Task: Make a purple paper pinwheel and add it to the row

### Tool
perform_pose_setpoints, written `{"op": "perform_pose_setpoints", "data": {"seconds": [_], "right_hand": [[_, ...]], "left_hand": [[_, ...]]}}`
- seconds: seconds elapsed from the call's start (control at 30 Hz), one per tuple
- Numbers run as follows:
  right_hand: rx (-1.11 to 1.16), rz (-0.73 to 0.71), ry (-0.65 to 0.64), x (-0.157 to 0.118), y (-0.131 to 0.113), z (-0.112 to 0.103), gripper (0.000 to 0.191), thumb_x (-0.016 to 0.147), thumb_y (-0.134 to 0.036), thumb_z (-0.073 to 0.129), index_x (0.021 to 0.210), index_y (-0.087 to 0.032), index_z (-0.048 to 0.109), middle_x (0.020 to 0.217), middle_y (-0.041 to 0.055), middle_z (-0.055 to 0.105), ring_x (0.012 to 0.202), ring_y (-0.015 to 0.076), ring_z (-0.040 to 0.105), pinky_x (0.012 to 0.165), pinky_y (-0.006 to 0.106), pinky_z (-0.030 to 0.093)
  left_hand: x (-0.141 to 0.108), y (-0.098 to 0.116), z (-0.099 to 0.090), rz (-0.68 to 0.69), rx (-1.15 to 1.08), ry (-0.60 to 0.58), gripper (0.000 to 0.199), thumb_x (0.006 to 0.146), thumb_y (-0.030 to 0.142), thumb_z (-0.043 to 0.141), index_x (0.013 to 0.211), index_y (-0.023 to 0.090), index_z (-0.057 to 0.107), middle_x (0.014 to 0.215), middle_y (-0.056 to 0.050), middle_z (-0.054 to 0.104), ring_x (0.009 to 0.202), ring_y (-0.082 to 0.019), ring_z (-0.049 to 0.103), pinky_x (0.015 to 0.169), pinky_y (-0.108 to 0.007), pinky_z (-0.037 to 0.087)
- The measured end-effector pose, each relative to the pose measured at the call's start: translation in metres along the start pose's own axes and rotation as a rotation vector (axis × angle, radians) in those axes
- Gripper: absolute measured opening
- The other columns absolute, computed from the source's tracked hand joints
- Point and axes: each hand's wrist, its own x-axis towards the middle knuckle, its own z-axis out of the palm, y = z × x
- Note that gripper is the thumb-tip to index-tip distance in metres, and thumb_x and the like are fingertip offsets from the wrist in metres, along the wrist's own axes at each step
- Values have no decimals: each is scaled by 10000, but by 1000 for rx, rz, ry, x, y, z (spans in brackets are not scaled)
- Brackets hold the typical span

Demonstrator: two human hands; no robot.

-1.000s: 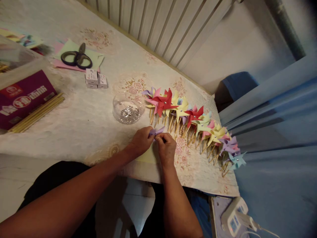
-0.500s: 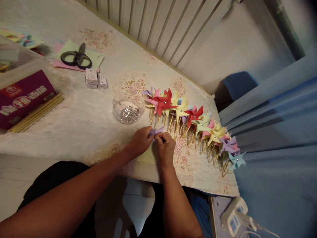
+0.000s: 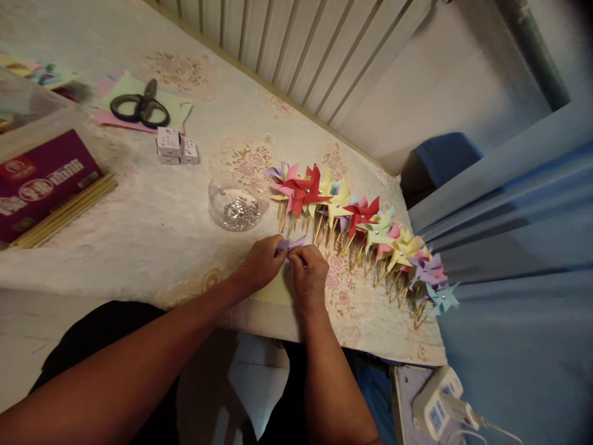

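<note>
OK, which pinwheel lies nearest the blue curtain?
The light blue pinwheel, rightmost in the picture; the other pinwheels all lie further left.

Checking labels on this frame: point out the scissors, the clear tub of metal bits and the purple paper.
Scissors (image 3: 151,88): head view, on the blades.
Clear tub (image 3: 214,203): head view, on its side wall.
Purple paper (image 3: 298,243): head view, on the free end.
</note>
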Motion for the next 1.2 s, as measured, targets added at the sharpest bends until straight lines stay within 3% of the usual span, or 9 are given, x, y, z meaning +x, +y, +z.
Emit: {"op": "perform_pose_setpoints", "data": {"seconds": [0.1,0.27,0.47,0.63,0.7,0.87,0.93,1.13,1.2], "right_hand": [[9,-22,-8,1,1,-1,177,824,-201,561,662,-216,631,706,9,620,739,173,562,732,301,434],[127,188,5,1,1,4,150,797,-219,557,667,-206,631,656,-26,602,647,147,547,660,272,435],[-29,-51,-16,1,0,-1,184,833,-203,550,666,-217,628,720,13,617,748,175,560,737,304,427],[167,245,-13,-1,1,5,131,794,-228,574,677,-203,628,659,-19,603,648,155,542,656,278,434],[192,296,-13,-1,1,7,126,788,-240,579,678,-200,627,645,-25,596,634,153,535,642,274,430],[-4,3,-13,1,0,1,178,825,-207,546,667,-212,630,715,10,612,743,172,556,737,299,425],[-19,-26,-21,2,0,-1,183,825,-205,547,662,-214,629,718,12,612,755,176,554,745,302,421],[204,340,-20,-1,0,7,133,786,-259,586,677,-197,630,642,-29,594,633,150,526,643,271,419],[174,308,-15,-1,0,6,141,792,-259,583,673,-199,629,647,-26,595,640,152,528,650,275,416]], "left_hand": [[0,-1,0,14,-9,2,215,797,138,527,620,203,424,566,42,450,572,-124,415,581,-256,291],[0,-2,1,12,29,8,223,787,126,537,617,207,418,571,35,461,574,-130,423,585,-263,292],[1,0,1,6,21,-2,221,799,134,536,623,207,425,575,33,464,580,-134,428,591,-266,294],[1,-1,0,5,32,3,224,795,129,534,616,207,424,578,30,466,581,-136,429,594,-268,296],[1,-2,1,4,39,6,221,795,130,535,616,206,429,582,27,478,583,-137,435,596,-270,301],[1,-4,2,18,23,2,219,798,134,537,623,206,427,573,34,464,581,-131,430,590,-262,299],[1,-3,2,24,18,1,220,799,134,539,624,204,426,575,36,461,584,-131,426,593,-262,297],[1,-3,1,15,34,5,233,801,110,538,626,203,416,592,32,464,591,-133,425,600,-268,288],[1,-3,1,10,36,0,241,798,108,543,622,205,409,589,33,457,588,-133,420,597,-270,282]]}}
